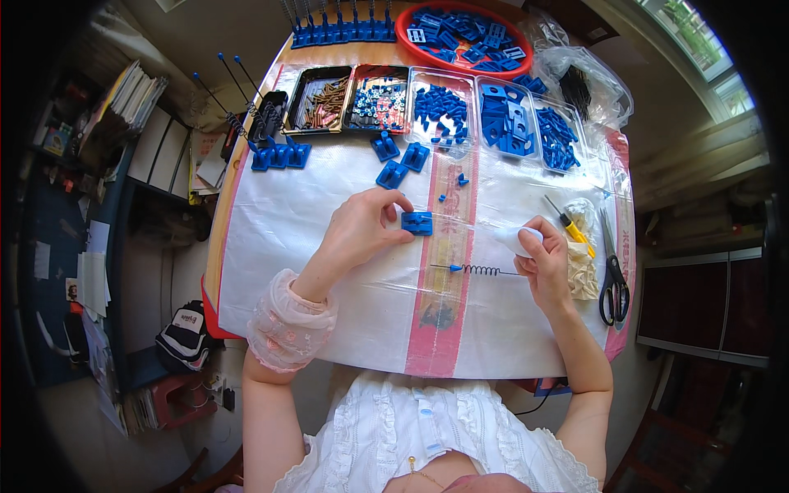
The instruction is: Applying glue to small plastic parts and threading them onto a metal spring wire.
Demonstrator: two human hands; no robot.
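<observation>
My left hand (362, 230) pinches the left edge of a small blue plastic base (417, 223), which lies on the white table cover. In my right hand (546, 261), the fingers are wrapped round a small white squeeze bottle (529, 239), its pale tip pointing left toward the base. Just below, a thin black wire rod with a coil spring (481, 270) and a blue end piece lies across the pink stripe. Above the left hand sit several more blue bases (392, 173). Two small blue parts (463, 179) lie loose nearby.
Across the back stand trays of brass-coloured screws (325, 103), nuts (378, 103) and blue parts (508, 119), and a red basin (528, 64). Assembled spring pieces (279, 154) stand at left. At right lie a yellow-handled screwdriver (578, 237) and black scissors (613, 292).
</observation>
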